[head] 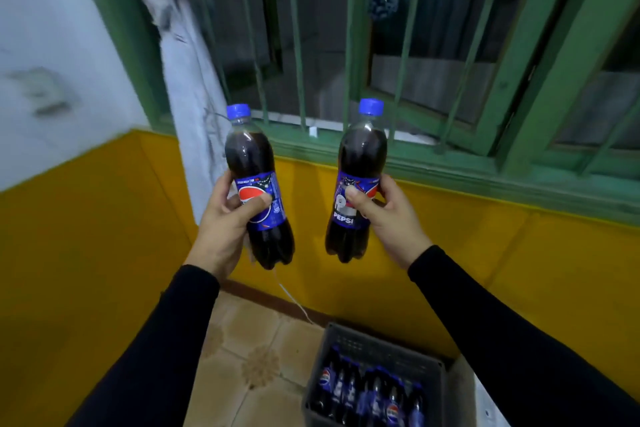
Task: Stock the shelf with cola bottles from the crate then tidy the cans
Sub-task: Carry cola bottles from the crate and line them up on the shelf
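I hold two cola bottles upright at chest height, both with blue caps and blue labels. My left hand grips the left bottle around its label. My right hand grips the right bottle the same way. The bottles are apart, roughly a hand's width between them. Below, at the bottom centre, a dark grey plastic crate stands on the floor with several more cola bottles upright inside. No shelf and no cans are in view.
A yellow lower wall runs behind the bottles, with a green barred window above it. A pale curtain hangs at the window's left. Tan floor tiles lie left of the crate. A thin white cord trails down the wall.
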